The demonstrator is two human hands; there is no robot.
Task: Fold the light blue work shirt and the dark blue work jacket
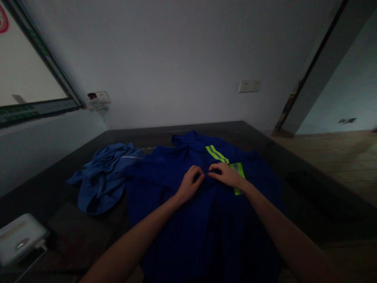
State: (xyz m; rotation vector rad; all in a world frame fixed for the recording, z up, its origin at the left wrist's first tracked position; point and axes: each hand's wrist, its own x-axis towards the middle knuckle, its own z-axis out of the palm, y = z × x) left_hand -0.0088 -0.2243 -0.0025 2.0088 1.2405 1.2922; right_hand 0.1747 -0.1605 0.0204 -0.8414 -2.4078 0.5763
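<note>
A dark blue work jacket (179,236) with a collar lies spread over the dark table, its collar toward the wall. Yellow-green reflective strips (216,153) cross its right side. My left hand (192,181) pinches the jacket near its front middle, thumb and forefinger closed. Just to the right, my right hand (224,173) also has its thumb and fingers closed at the same front edge, beside the strips. The fingertips nearly meet. Whether a button or only fabric is between them is too dark to tell.
A crumpled lighter blue garment (103,177) lies left of the jacket. A white box-shaped device (22,237) with a cable sits at the lower left. A dark flat object (321,194) rests on the right. Sockets (249,86) are on the wall behind the table (229,127).
</note>
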